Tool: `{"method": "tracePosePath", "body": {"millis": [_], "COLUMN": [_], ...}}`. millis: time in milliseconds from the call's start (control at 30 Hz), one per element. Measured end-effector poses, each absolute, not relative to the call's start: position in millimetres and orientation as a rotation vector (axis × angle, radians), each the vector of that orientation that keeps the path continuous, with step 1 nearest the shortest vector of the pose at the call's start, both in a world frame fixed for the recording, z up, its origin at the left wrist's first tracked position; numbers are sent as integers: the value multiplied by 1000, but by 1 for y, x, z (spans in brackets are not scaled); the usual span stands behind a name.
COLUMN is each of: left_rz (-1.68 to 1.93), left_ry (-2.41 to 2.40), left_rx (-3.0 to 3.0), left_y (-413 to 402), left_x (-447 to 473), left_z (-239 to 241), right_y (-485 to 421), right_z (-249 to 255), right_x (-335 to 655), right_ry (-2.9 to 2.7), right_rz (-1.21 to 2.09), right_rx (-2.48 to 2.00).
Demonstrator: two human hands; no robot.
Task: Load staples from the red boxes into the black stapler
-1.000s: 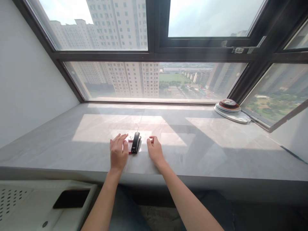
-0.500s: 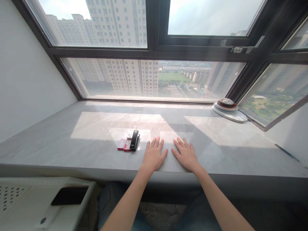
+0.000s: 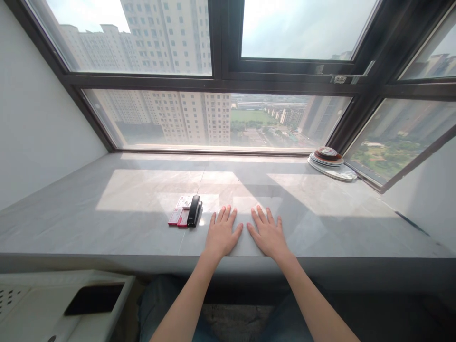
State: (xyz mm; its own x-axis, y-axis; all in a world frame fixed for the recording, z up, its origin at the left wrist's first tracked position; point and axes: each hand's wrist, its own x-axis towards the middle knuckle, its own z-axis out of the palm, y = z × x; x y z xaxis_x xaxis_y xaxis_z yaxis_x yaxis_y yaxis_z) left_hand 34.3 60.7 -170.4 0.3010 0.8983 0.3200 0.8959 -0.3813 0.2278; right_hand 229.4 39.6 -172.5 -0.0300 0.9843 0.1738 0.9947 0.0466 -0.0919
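Grey stone surface [image 3: 107, 228] under a wide window [image 3: 160, 118], with both my hands flat on it.
My left hand [image 3: 221, 235] and right hand [image 3: 268, 235] lie palm down side by side, fingers splayed wide, holding nothing. Near my left hand, a little to its left, sits a black stapler [image 3: 194, 211], with small red boxes [image 3: 178, 217] pressed against its left side. Well apart, in the right corner by the glass, rests a stack of round discs [image 3: 331, 161].

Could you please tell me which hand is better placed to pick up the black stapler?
Left, probably: the left hand lies flat just right of the slim black stapler; the right hand rests farther away.
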Motion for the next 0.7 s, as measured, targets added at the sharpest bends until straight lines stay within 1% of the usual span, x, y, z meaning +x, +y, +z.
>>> {"method": "tracePosePath", "body": {"millis": [433, 700], "left_rz": [636, 656], "left_ry": [1734, 1766], "left_rx": [2519, 2501], "left_y": [61, 60], "left_x": [35, 36], "left_z": [-171, -172], "right_y": [37, 38], "right_z": [-167, -168], "right_x": [228, 229], "right_ry": [-2117, -2113], "right_rz": [-32, -59], "right_rx": [-2050, -2044]}}
